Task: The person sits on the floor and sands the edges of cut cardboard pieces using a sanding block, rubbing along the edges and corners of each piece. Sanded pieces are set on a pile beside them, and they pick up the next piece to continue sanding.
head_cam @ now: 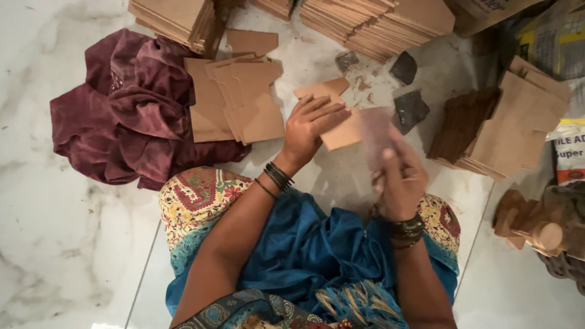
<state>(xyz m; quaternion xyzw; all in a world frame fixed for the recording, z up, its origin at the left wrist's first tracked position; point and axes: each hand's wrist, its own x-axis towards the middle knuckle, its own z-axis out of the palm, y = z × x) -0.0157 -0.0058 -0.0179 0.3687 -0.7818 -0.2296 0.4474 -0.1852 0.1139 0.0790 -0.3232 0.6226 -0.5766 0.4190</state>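
The thin brown board piece (342, 131), flat on the floor at 12 o'clock of the lap, appears light, stiff and crease-prone, so support its flat face: left hand (308, 125) presses it open-palmed, right hand (399, 176) pinches a blurred pinkish sheet (375, 135)

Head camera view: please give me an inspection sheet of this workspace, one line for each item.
Surface: white marble floor.
Job's things: flat brown card piece pressed down by the left hand; blurred pinkish sheet in the right hand.
Clutter: loose brown cutouts, brown stacks at the top, another stack at right, dark scraps, round brown pieces.
Grippers: both hands bare, bangles on the wrists.
Cables: nothing seen.
Surroundings: maroon cloth at left, printed bags at right.
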